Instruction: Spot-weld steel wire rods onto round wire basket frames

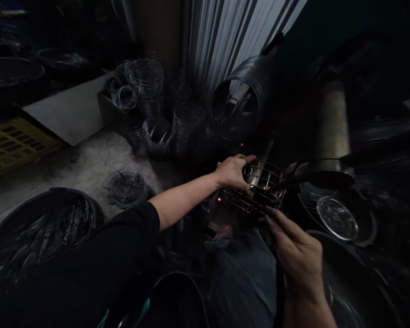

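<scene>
My left hand [234, 173] reaches out to a round wire basket [264, 182] and grips its near left side, thumb inside and a finger stretched along the rim. The basket is made of thin metal wires in a grid and sits tilted in front of me. My right hand [297, 250] is at the basket's near right edge, its fingers pressed together. What lies between those fingertips, if anything, is too dark to make out. A dark metal bar [290, 182] runs in from the right to the basket.
Stacks of wire rings [187, 123] stand behind, beside a large wire coil [239, 105]. A basin of cut wires [51, 232] and a small wire bundle [125, 187] are at left, a yellow crate [17, 146] beyond. At right are a pale cylinder [333, 123] and a metal ring stack [338, 217].
</scene>
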A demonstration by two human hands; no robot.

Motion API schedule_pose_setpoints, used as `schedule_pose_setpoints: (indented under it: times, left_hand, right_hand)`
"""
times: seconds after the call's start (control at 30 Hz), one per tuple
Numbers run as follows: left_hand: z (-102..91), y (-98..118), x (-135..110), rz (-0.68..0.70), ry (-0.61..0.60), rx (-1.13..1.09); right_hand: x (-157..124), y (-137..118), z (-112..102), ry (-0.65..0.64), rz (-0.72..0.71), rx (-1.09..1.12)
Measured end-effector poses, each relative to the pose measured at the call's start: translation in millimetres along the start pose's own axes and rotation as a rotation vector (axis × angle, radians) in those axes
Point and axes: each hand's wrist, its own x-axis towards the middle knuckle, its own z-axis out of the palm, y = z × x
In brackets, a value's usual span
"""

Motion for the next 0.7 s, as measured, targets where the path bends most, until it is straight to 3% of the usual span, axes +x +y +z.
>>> schedule_pose_setpoints:
  times: [0.13,0.23,0.3,0.37,0.47,0.57,0.63,0.7]
  left_hand:
    - [19.6,-37.7,-11.6,0.033,0.037,-0.216]
    - [46.4,-69.9,-24.6,-0.076,0.024,-0.577]
    - [58.1,-81.4,-33.0,-0.166,0.056,-0.777]
    - [57.4,-81.8,-44.0,-0.199,0.104,-0.850]
    - [35.4,-65.2,-70.4,-0.090,0.092,-0.711]
    - [10.5,-39.3,-101.9,0.076,0.066,-0.391]
    - [2.6,-24.4,-117.2,0.127,0.059,-0.213]
    - [1.9,-15.2,-124.6,0.125,0.064,-0.111]
  right_hand:
    - [-4.8,3.6,1.6,-0.183,-0.098,-0.136]
    - [-9.4,-9.1,3.3,-0.250,-0.285,-0.288]
    - [-13.2,-23.6,4.4,-0.271,-0.407,-0.350]
    - [-16.9,-40.4,4.7,-0.296,-0.493,-0.363]
    - [-18.7,-62.7,4.4,-0.388,-0.476,-0.255]
    - [-12.7,-71.4,7.0,-0.531,-0.294,-0.120]
    - [-7.5,-68.3,10.7,-0.568,-0.185,-0.149]
    - [-6.0,-61.7,14.5,-0.551,-0.167,-0.313]
